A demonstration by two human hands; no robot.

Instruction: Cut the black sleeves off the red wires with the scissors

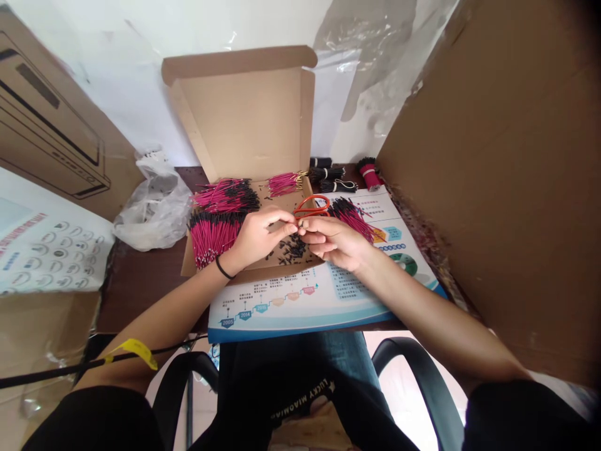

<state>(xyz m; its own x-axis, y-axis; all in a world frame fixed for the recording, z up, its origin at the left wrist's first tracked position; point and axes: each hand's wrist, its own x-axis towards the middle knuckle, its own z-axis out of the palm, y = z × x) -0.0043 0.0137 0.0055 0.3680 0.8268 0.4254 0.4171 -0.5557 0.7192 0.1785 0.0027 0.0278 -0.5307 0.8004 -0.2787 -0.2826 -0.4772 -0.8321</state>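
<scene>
Over the front of an open cardboard box, my left hand and my right hand meet fingertip to fingertip. Each is closed in a pinch. Between them is something small and dark, too small and too covered to name. Just behind the fingers, orange-red looped handles like those of scissors show; the rest is hidden. Small black pieces lie scattered in the box below my hands. Pink wires with black ends are piled in its left side. More pink wires lie right of the box, beyond my right hand.
A pink wire bundle with gold-coloured ends lies at the box's back. Tied black bundles and a pink bundle stand behind. A plastic bag sits left. A printed sheet covers the table front. Cardboard walls the right side.
</scene>
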